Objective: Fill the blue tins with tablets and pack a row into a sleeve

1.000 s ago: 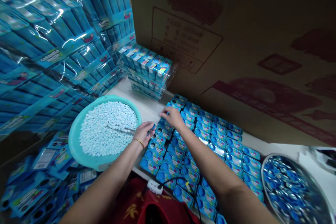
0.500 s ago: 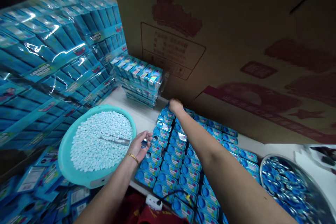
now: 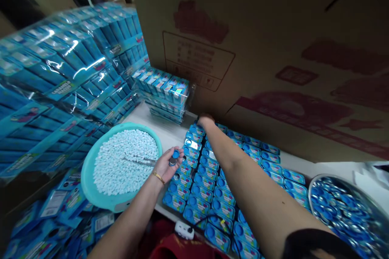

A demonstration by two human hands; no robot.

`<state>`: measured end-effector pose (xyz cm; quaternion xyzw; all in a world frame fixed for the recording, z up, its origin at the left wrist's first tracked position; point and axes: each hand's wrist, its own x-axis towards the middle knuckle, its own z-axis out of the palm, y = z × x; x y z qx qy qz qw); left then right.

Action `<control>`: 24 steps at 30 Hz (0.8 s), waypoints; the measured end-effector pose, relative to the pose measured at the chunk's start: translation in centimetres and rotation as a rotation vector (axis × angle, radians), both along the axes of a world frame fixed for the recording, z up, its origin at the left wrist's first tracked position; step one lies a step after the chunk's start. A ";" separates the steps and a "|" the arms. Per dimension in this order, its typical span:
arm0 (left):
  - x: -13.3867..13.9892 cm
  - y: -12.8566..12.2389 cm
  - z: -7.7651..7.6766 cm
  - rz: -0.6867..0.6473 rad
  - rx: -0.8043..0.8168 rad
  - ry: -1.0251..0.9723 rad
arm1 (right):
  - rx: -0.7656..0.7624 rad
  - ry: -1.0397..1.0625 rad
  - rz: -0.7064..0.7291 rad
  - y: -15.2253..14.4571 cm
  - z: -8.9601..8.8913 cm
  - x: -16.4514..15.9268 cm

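Palm up, my left hand (image 3: 164, 165) cups a couple of small round blue caps (image 3: 174, 157), with its fingers curled loosely about them. It is between the basin of pale candies and the left row of blue tins (image 3: 176, 203). Some tins near this hand show a dark round hole, while others have a blue disc in that spot. At the far end of the rows, my right hand (image 3: 206, 120) reaches down to a tin beside the large carton. Its fingers are hidden, so what they grip cannot be made out.
A turquoise basin (image 3: 86, 184) of candies holds a scoop. Wrapped blue boxes (image 3: 69, 64) are stacked left; a smaller pack (image 3: 162, 89) stands behind. Loose packets (image 3: 51, 210) lie lower left. The carton (image 3: 258, 48) walls the back. A metal bowl (image 3: 311, 194) of caps stands right.
My left hand has turned its palm further up, so the caps in it show more clearly. My right hand stays at the far tins. The whole view has shifted slightly.
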<state>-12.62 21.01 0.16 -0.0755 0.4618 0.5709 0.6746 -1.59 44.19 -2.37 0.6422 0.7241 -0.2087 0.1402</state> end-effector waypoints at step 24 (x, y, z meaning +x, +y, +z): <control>0.2 0.6 -1.0 -0.030 0.029 -0.110 | 0.181 0.297 -0.069 -1.5 1.4 3.7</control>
